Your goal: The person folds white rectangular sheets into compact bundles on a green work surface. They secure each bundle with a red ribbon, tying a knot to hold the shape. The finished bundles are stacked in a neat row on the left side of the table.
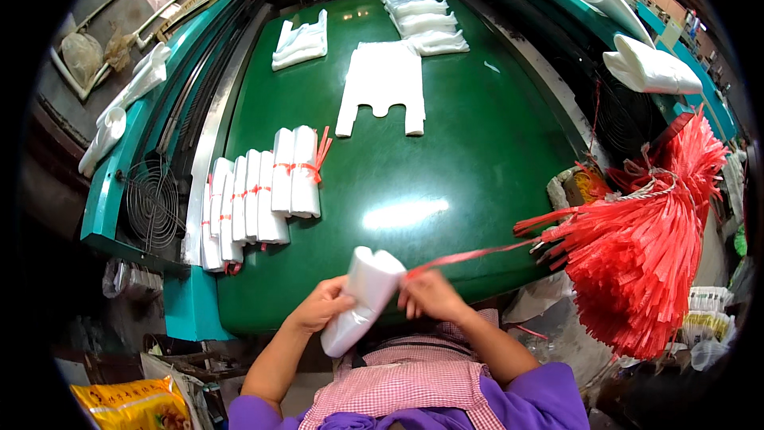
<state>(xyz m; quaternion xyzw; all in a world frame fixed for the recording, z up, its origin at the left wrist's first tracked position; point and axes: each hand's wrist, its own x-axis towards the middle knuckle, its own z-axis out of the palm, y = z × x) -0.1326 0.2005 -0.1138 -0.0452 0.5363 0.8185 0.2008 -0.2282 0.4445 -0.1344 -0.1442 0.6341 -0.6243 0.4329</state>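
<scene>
A rolled bundle of white plastic bags (362, 302) is tilted up near the table's front edge, with my left hand (322, 304) closed around its left side. Beside its right edge is my right hand (432, 296), fingers bent and blurred. It pinches the end of a red plastic strip (469, 255), which stretches right toward a big hanging bunch of red strips (637, 263). At the left of the green table (477, 167) lies a row of several rolled white bundles (255, 195), each tied round with red strip.
Farther up the table lie a flat stack of white vest-shaped bags (386, 84), a folded white stack (302, 41) and more folded bags (426, 22). Metal rails border both sides. A round wire fan guard (153, 203) stands left; white rolls (652, 68) rest on the right frame.
</scene>
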